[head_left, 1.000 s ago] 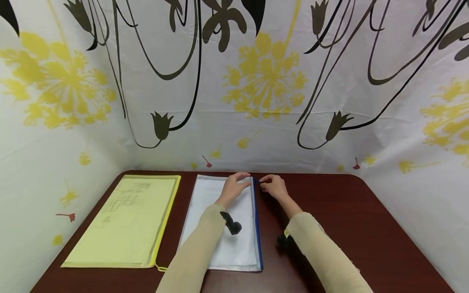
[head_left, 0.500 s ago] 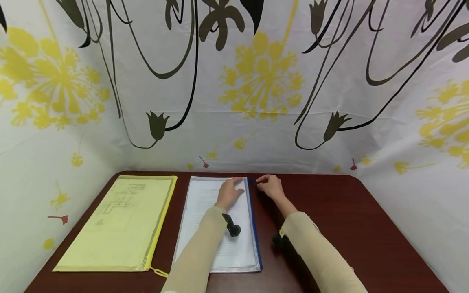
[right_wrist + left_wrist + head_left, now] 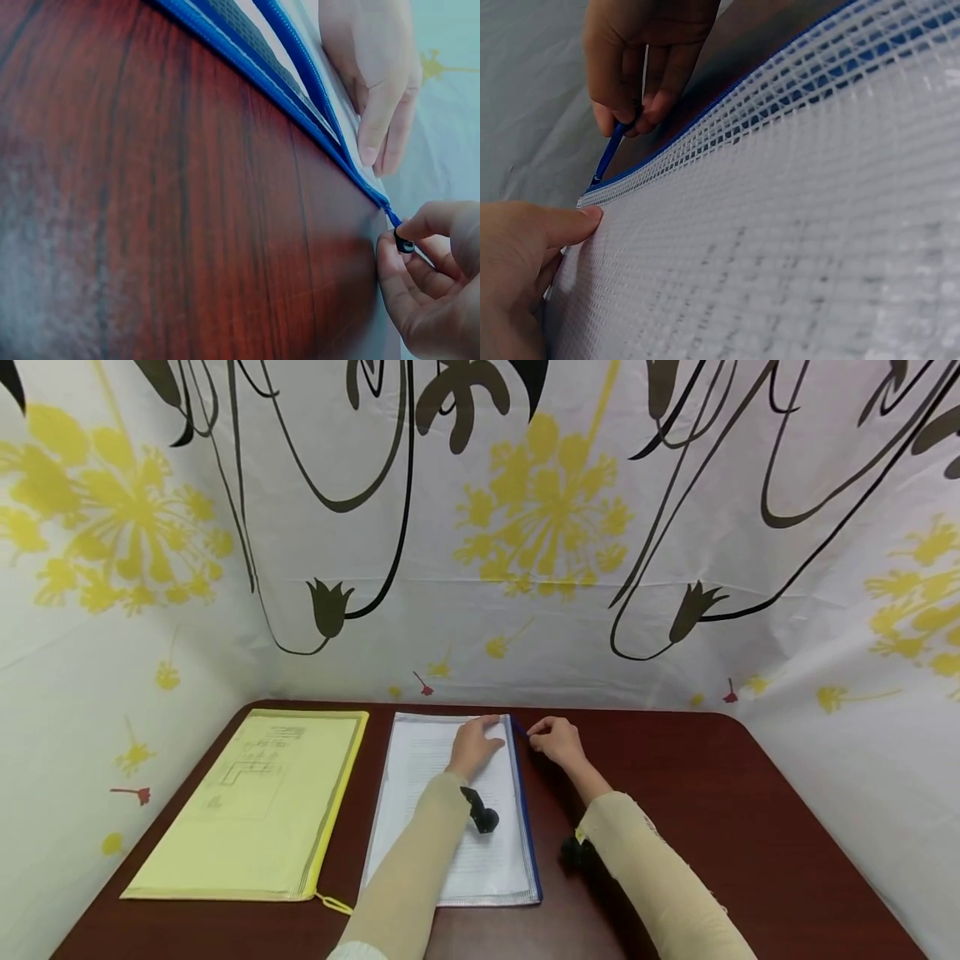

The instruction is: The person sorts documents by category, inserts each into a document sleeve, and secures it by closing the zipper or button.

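Observation:
A mesh zip folder (image 3: 480, 852) with a blue zipper edge lies mid-table, printed white paper showing through it. My left hand (image 3: 470, 750) holds its far right corner, thumb (image 3: 581, 223) on the top face and fingers over the far edge. Just beyond that corner, my right hand (image 3: 558, 742) pinches the blue zipper pull (image 3: 395, 220) between thumb and fingertips. In the right wrist view the blue zipper (image 3: 300, 52) gapes along the side, its two edges apart and meeting near the corner. The slider itself is too small to make out clearly.
A yellow zip folder (image 3: 247, 810) with a drawing inside lies to the left, its yellow loop (image 3: 333, 904) sticking out at the near corner. The dark red table (image 3: 675, 827) extends right. A patterned white sheet (image 3: 480, 635) stands behind the table's far edge.
The left hand has shifted slightly left and lies lower on the folder's corner. The right hand keeps its pinch on the zipper pull with hardly any movement. The head view shifts slightly.

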Demonstrator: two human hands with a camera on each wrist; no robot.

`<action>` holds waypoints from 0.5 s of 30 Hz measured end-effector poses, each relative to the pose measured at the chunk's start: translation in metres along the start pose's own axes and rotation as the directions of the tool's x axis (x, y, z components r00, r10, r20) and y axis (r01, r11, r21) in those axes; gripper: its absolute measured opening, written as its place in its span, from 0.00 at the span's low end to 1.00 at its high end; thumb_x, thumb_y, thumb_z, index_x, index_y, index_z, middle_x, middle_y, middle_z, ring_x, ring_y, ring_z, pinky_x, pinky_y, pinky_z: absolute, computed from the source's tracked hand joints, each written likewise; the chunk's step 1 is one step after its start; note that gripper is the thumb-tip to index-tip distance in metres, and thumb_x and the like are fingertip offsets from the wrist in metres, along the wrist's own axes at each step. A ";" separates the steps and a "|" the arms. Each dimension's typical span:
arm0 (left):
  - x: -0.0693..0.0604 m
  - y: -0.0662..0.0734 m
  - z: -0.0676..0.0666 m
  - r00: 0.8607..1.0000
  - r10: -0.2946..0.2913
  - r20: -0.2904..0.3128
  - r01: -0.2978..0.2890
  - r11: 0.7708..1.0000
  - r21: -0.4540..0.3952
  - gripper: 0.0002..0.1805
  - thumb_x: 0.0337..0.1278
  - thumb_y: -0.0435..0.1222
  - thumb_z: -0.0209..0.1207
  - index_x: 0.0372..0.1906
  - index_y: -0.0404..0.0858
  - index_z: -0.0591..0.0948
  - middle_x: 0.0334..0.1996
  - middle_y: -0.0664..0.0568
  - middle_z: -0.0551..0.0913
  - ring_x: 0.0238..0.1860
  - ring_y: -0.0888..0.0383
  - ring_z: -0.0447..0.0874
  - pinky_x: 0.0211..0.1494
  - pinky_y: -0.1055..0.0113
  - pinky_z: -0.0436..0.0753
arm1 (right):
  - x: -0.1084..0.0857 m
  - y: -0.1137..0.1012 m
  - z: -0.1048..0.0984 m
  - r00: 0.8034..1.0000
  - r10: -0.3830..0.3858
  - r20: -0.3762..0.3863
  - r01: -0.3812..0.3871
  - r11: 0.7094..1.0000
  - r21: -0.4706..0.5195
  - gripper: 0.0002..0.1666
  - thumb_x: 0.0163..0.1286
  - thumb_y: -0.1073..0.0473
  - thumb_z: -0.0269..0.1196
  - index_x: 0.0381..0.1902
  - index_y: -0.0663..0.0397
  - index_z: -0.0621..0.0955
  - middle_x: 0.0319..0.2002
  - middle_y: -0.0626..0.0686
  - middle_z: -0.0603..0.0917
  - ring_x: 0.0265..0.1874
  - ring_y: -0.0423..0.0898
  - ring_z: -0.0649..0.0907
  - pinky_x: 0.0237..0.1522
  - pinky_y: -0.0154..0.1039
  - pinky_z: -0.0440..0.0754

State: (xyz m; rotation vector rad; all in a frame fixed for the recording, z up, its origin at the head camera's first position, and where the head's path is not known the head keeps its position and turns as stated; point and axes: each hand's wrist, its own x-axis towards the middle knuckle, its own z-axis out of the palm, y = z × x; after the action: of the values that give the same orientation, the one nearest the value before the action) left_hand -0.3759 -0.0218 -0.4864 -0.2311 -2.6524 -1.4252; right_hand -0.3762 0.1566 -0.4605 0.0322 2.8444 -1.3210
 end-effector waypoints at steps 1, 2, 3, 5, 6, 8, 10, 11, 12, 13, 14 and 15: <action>0.000 -0.001 0.000 1.000 -0.001 -0.003 0.001 1.000 -0.002 0.26 0.58 0.31 0.66 0.63 0.36 0.78 0.63 0.44 0.80 0.68 0.45 0.74 0.73 0.53 0.72 | 0.000 0.000 0.000 1.000 -0.002 0.004 0.002 1.000 -0.007 0.04 0.66 0.62 0.65 0.36 0.57 0.86 0.30 0.55 0.88 0.29 0.45 0.86 0.32 0.36 0.82; 0.001 -0.001 0.001 1.000 -0.005 -0.004 0.005 1.000 -0.005 0.27 0.57 0.31 0.66 0.63 0.36 0.79 0.63 0.44 0.80 0.68 0.45 0.74 0.73 0.53 0.72 | -0.001 0.000 -0.001 1.000 -0.005 0.005 0.005 1.000 -0.012 0.04 0.65 0.62 0.65 0.34 0.57 0.85 0.29 0.55 0.88 0.28 0.45 0.85 0.31 0.35 0.82; 0.001 -0.002 0.001 1.000 -0.010 -0.004 0.010 1.000 -0.010 0.27 0.57 0.31 0.66 0.63 0.36 0.79 0.63 0.44 0.80 0.68 0.45 0.74 0.73 0.53 0.72 | -0.001 0.001 -0.001 1.000 -0.009 0.006 0.009 1.000 -0.018 0.04 0.65 0.61 0.65 0.33 0.56 0.85 0.27 0.54 0.87 0.27 0.45 0.85 0.30 0.35 0.80; 0.002 -0.002 0.001 1.000 -0.019 -0.005 0.019 1.000 -0.022 0.27 0.56 0.31 0.66 0.63 0.37 0.79 0.63 0.44 0.80 0.67 0.45 0.75 0.72 0.53 0.73 | -0.002 0.002 -0.001 1.000 -0.015 0.004 0.016 1.000 -0.025 0.05 0.64 0.60 0.66 0.31 0.55 0.83 0.25 0.52 0.86 0.25 0.44 0.83 0.29 0.34 0.78; 0.002 -0.002 0.001 1.000 -0.024 -0.005 0.023 0.999 -0.032 0.26 0.56 0.30 0.66 0.63 0.37 0.79 0.62 0.44 0.81 0.67 0.45 0.75 0.72 0.53 0.73 | -0.002 0.002 -0.001 1.000 -0.022 0.003 0.022 0.999 -0.029 0.05 0.64 0.60 0.65 0.30 0.55 0.83 0.24 0.52 0.85 0.24 0.44 0.82 0.28 0.34 0.77; 0.002 -0.001 0.001 0.999 -0.034 -0.003 0.034 0.998 -0.045 0.26 0.56 0.30 0.66 0.63 0.37 0.79 0.62 0.44 0.81 0.67 0.45 0.75 0.72 0.53 0.73 | -0.003 0.003 -0.002 1.000 -0.029 0.002 0.029 0.999 -0.024 0.06 0.64 0.60 0.65 0.28 0.55 0.81 0.22 0.52 0.84 0.22 0.44 0.81 0.26 0.34 0.76; 0.002 0.001 0.000 0.999 -0.044 -0.001 0.044 0.997 -0.064 0.26 0.56 0.29 0.66 0.62 0.37 0.79 0.62 0.44 0.81 0.67 0.45 0.75 0.72 0.53 0.73 | -0.004 0.003 -0.002 0.999 -0.039 0.002 0.039 0.999 -0.021 0.06 0.63 0.60 0.65 0.28 0.55 0.81 0.22 0.51 0.84 0.22 0.43 0.80 0.25 0.33 0.75; 0.002 0.002 -0.001 0.999 -0.050 -0.001 0.049 0.996 -0.073 0.26 0.56 0.28 0.65 0.62 0.36 0.79 0.62 0.44 0.81 0.67 0.45 0.74 0.73 0.53 0.73 | -0.004 0.003 -0.002 0.999 -0.044 0.005 0.044 0.999 -0.018 0.06 0.63 0.60 0.65 0.28 0.55 0.81 0.22 0.51 0.84 0.22 0.43 0.80 0.24 0.33 0.75; 0.002 0.003 -0.002 0.998 -0.056 0.000 0.056 0.995 -0.081 0.26 0.56 0.28 0.65 0.62 0.36 0.79 0.62 0.44 0.80 0.67 0.45 0.74 0.73 0.53 0.72 | -0.004 0.003 -0.002 0.999 -0.046 0.007 0.046 0.999 -0.020 0.06 0.63 0.60 0.65 0.28 0.55 0.80 0.22 0.51 0.84 0.22 0.43 0.80 0.24 0.32 0.75; 0.002 0.004 -0.002 0.998 -0.062 -0.001 0.062 0.994 -0.086 0.26 0.56 0.27 0.65 0.62 0.36 0.79 0.62 0.44 0.80 0.68 0.45 0.74 0.73 0.53 0.72 | -0.004 0.003 -0.002 0.999 -0.048 0.010 0.048 0.999 -0.020 0.06 0.63 0.60 0.65 0.28 0.54 0.80 0.22 0.51 0.84 0.22 0.42 0.80 0.24 0.32 0.75; 0.002 0.004 -0.003 0.998 -0.069 0.000 0.068 0.994 -0.091 0.25 0.56 0.27 0.65 0.62 0.36 0.80 0.62 0.44 0.80 0.68 0.45 0.74 0.73 0.53 0.72 | -0.005 0.003 -0.002 0.999 -0.049 0.016 0.049 0.999 -0.021 0.06 0.63 0.60 0.65 0.28 0.54 0.80 0.23 0.51 0.84 0.22 0.42 0.80 0.24 0.32 0.75; 0.001 0.005 -0.003 0.997 -0.074 0.001 0.074 0.993 -0.096 0.25 0.56 0.27 0.65 0.61 0.36 0.80 0.62 0.43 0.80 0.68 0.45 0.73 0.73 0.54 0.72 | -0.005 0.003 -0.002 0.999 -0.049 0.022 0.049 0.999 -0.022 0.06 0.63 0.60 0.65 0.28 0.54 0.80 0.23 0.51 0.84 0.22 0.42 0.80 0.24 0.32 0.75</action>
State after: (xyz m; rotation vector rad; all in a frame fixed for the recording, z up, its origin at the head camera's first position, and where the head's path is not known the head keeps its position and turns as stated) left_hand -0.3762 -0.0216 -0.4804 -0.1410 -2.6193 -1.5755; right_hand -0.3709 0.1602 -0.4609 -0.0518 2.8597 -1.2896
